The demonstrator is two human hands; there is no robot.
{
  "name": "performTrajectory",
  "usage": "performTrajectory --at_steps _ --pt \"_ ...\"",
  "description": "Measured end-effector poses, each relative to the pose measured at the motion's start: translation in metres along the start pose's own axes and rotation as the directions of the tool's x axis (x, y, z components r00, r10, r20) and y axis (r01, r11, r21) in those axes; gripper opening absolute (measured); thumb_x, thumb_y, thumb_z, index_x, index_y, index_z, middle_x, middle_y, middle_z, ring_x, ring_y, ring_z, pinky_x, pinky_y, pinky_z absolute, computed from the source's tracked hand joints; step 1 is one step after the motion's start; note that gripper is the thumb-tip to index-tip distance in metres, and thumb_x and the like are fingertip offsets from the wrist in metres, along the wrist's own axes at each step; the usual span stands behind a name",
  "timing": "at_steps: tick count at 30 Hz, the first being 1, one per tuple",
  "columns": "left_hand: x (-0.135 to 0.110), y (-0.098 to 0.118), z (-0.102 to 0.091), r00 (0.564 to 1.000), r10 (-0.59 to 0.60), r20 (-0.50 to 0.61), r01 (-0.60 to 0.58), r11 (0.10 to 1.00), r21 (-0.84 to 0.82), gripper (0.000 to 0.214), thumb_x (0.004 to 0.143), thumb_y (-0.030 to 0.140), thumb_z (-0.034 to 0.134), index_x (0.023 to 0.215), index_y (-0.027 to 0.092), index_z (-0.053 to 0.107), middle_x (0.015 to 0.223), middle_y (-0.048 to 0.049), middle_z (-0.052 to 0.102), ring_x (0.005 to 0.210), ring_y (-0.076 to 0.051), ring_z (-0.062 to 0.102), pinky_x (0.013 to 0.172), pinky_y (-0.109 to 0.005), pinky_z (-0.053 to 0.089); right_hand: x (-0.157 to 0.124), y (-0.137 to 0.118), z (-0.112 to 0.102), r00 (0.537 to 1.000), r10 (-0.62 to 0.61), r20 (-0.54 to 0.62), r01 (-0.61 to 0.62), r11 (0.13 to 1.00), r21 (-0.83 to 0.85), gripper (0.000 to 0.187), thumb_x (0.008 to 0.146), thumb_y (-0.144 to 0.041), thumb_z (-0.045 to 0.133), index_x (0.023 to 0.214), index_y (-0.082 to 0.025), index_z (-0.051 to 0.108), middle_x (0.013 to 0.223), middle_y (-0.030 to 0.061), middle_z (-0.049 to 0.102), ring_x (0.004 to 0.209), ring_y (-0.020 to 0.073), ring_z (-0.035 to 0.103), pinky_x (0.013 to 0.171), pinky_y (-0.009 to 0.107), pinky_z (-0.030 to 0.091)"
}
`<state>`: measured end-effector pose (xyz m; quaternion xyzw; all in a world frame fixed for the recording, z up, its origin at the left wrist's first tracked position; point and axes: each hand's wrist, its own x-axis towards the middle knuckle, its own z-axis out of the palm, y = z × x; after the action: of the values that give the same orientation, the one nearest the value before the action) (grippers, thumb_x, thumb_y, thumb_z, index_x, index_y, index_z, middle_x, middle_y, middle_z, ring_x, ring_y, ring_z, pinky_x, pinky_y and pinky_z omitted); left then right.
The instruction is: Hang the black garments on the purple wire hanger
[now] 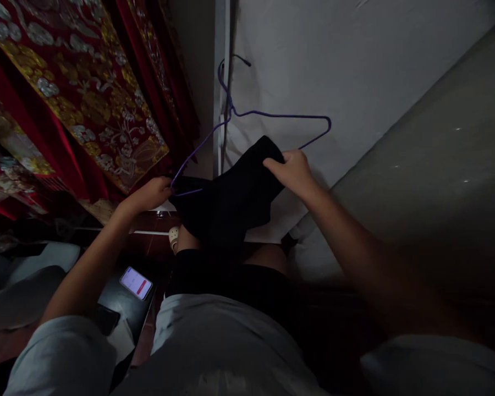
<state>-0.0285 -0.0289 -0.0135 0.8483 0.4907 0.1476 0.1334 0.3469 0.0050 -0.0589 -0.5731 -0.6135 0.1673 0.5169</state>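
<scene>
Holding a black garment (235,203) between them, the two hands were found well apart, one at each side of the cloth. The left hand (154,193) was closed at the left corner of a purple wire hanger (280,115), with the garment's left edge at its fingertips. The right hand (292,170) pinched the garment's right part between thumb and fingers; whether it also gripped the wire could not be determined. The garment hung in front of the wearer's knees and hid the middle of the hanger's lower bar. The hanger's hook pointed to the far side, beside a pale upright strip (220,27); contact with it could not be confirmed.

Dark shorts (231,280) and a pale shirt (226,341) were noted on the wearer, with a cream shoe (173,238) visible beyond the knees. At near left, a phone (136,283) with a lit screen lay on a dark bench (111,297). Red cloth (94,104) with gold and silver decoration hung at far left. A whitish panel (313,66) stood on the far side, and a grey surface (429,154) occupied the right.
</scene>
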Motion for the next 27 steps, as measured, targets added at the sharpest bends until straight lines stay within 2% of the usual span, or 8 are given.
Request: performTrajectory --at_steps 3,6,13,17,19,21,24,27 --pt "-0.008 0.017 -0.009 0.966 -0.044 0.256 0.036 0.999 0.039 0.028 0.094 0.038 0.050 0.081 0.019 0.066 0.084 -0.0056 0.072 0.073 -0.020 0.062 0.071 -0.029 0.047 -0.003 -0.004 -0.005 1.000 -0.015 -0.009 0.014 0.999 -0.044 0.044 0.074 -0.026 0.065 0.047 -0.022 0.030 0.049 -0.0043 0.025 0.050 0.0077 0.027 0.046 0.025 0.015" --pt "-0.020 0.030 -0.014 0.949 -0.067 0.308 0.039 0.995 0.094 0.034 0.094 0.042 0.051 0.072 0.019 0.064 0.074 -0.0044 0.067 0.065 -0.018 0.059 0.065 -0.029 0.043 -0.006 -0.005 -0.005 1.000 0.004 -0.009 -0.005 0.997 -0.080 0.045 0.075 -0.025 0.064 0.048 -0.022 0.029 0.051 -0.0041 0.025 0.051 0.0078 0.027 0.047 0.026 0.016" --pt "-0.025 0.048 -0.033 0.986 0.168 0.014 -0.169 0.985 0.044 0.038 0.091 0.045 0.062 0.063 0.020 0.061 0.072 -0.0038 0.054 0.065 -0.017 0.052 0.070 -0.031 0.046 -0.006 -0.001 -0.004 1.000 0.013 -0.005 -0.014 0.999 -0.049 0.044 0.076 -0.023 0.066 0.051 -0.023 0.030 0.051 -0.0041 0.026 0.051 0.0081 0.026 0.047 0.027 0.017" --pt "-0.003 0.066 -0.030 0.936 0.205 -0.285 -0.227 0.973 -0.045 0.026 0.091 0.036 0.066 0.073 0.018 0.066 0.075 -0.0042 0.054 0.080 -0.021 0.058 0.089 -0.038 0.051 -0.012 -0.006 0.001 0.999 0.048 0.011 -0.049 0.998 0.029 0.039 0.078 -0.024 0.064 0.053 -0.022 0.034 0.054 -0.0034 0.032 0.052 0.0088 0.030 0.048 0.026 0.021" --pt "0.016 0.075 -0.026 0.898 0.174 -0.404 -0.262 0.950 -0.172 0.011 0.089 0.029 0.069 0.086 0.018 0.070 0.085 -0.0058 0.062 0.095 -0.025 0.063 0.101 -0.043 0.049 -0.017 -0.010 0.008 0.998 0.032 0.045 -0.035 0.998 0.061 0.035 0.082 -0.026 0.061 0.056 -0.021 0.040 0.057 -0.0019 0.039 0.054 0.0106 0.037 0.051 0.026 0.029" --pt "0.034 0.080 -0.021 0.861 0.143 -0.488 -0.313 0.906 -0.286 0.016 0.086 0.021 0.071 0.102 0.019 0.072 0.100 -0.0072 0.069 0.111 -0.026 0.063 0.110 -0.045 0.045 -0.021 -0.010 0.015 0.997 0.004 0.074 -0.009 0.998 0.069 0.028 0.086 -0.028 0.060 0.062 -0.021 0.048 0.063 0.0008 0.050 0.061 0.0149 0.049 0.060 0.028 0.041" --pt "0.054 0.074 -0.016 0.854 0.194 -0.483 -0.360 0.890 -0.280 0.032 0.084 0.017 0.069 0.116 0.020 0.070 0.117 -0.0087 0.071 0.119 -0.027 0.064 0.113 -0.045 0.045 -0.020 0.000 0.015 0.999 -0.039 0.028 0.038 0.998 0.040 0.012 0.088 -0.030 0.059 0.083 -0.020 0.060 0.087 0.0084 0.067 0.088 0.0252 0.065 0.084 0.037 0.051" --pt "0.060 0.060 -0.015 0.876 0.265 -0.402 -0.325 0.942 -0.088 0.034 0.090 0.018 0.060 0.122 0.018 0.069 0.119 -0.0105 0.073 0.115 -0.027 0.068 0.109 -0.041 0.049 -0.008 0.016 -0.006 0.979 -0.105 -0.177 0.106 0.994 -0.005 0.033 0.088 -0.026 0.054 0.120 -0.019 0.058 0.129 0.0171 0.063 0.123 0.0307 0.060 0.104 0.046 0.047"
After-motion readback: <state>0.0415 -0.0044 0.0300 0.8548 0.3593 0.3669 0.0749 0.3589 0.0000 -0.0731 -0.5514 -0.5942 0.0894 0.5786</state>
